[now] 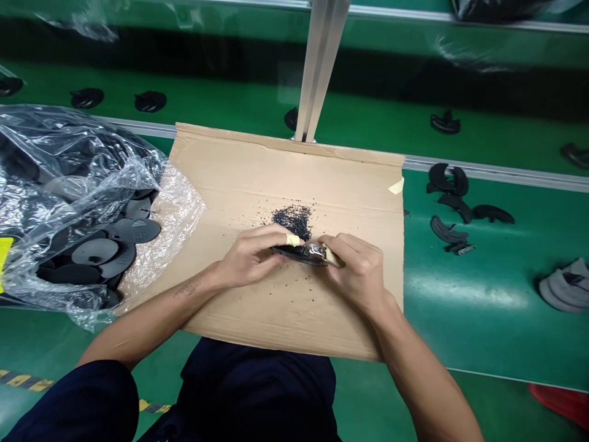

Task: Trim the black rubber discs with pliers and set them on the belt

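Note:
Over the cardboard sheet [221, 184], my left hand [254, 255] is closed on a flat, round black plastic part [299, 255], pinched at its left edge. My right hand [356, 264] is wrapped round a small shiny metal tool [316, 249], most of it hidden in the fingers. The tool's metal end touches the part's right side; its exact kind cannot be made out. Pale tape covers a finger on my left hand, and something pale also shows at my right fingers. Just beyond the part lies a heap of tiny black shavings [292, 219], with loose bits scattered around.
A clear plastic bag [87, 166] at left spills several round black discs [95, 252]. Curved black pieces [448, 230] lie on the green bench at right, near stacked grey parts [565, 285]. A metal post [322, 67] rises behind the cardboard; more black parts [150, 100] sit beyond the rail.

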The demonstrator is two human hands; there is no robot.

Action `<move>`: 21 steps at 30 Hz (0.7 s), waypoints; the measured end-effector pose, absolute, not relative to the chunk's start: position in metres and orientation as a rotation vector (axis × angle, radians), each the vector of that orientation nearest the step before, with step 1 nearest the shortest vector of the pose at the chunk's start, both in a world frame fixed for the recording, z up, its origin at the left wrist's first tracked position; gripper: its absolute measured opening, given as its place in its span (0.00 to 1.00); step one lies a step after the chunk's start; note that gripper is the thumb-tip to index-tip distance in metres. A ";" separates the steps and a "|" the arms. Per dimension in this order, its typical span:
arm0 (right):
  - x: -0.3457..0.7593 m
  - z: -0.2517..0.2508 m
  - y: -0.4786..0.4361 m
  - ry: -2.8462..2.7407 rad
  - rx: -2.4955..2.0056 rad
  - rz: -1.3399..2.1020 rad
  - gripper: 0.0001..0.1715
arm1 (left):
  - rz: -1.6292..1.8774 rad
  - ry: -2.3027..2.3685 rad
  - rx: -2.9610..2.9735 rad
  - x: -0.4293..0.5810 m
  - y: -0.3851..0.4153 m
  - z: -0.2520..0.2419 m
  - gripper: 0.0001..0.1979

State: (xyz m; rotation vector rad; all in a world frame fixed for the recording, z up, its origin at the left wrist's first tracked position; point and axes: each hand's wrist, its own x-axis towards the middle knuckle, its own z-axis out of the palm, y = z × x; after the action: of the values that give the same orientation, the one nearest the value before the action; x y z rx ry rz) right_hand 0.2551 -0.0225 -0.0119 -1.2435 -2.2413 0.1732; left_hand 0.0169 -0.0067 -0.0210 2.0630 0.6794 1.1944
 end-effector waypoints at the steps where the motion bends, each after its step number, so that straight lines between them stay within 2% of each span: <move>1: 0.256 -0.013 -0.021 -2.231 -1.267 0.138 0.13 | 1.179 0.680 2.064 0.017 -0.007 -0.019 0.14; 6: 0.255 -0.013 -0.018 -2.347 -1.257 -0.073 0.09 | 1.107 0.664 2.151 0.017 -0.007 -0.018 0.13; 10: 0.256 -0.014 -0.016 -2.309 -1.281 -0.013 0.09 | 1.176 0.715 2.197 0.019 -0.005 -0.022 0.15; 14: 0.260 -0.016 -0.015 -2.222 -1.300 0.115 0.13 | 1.246 0.799 2.128 0.018 -0.003 -0.021 0.15; 21: 0.252 -0.016 -0.018 -2.386 -1.262 -0.058 0.12 | 1.153 0.723 2.225 0.020 -0.006 -0.024 0.15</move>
State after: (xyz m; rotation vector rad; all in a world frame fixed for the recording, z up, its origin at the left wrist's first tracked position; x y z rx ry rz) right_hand 0.2521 -0.0176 -0.0156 -1.2620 -2.3860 -0.0578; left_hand 0.0199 -0.0060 -0.0241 2.2247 0.7226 1.1535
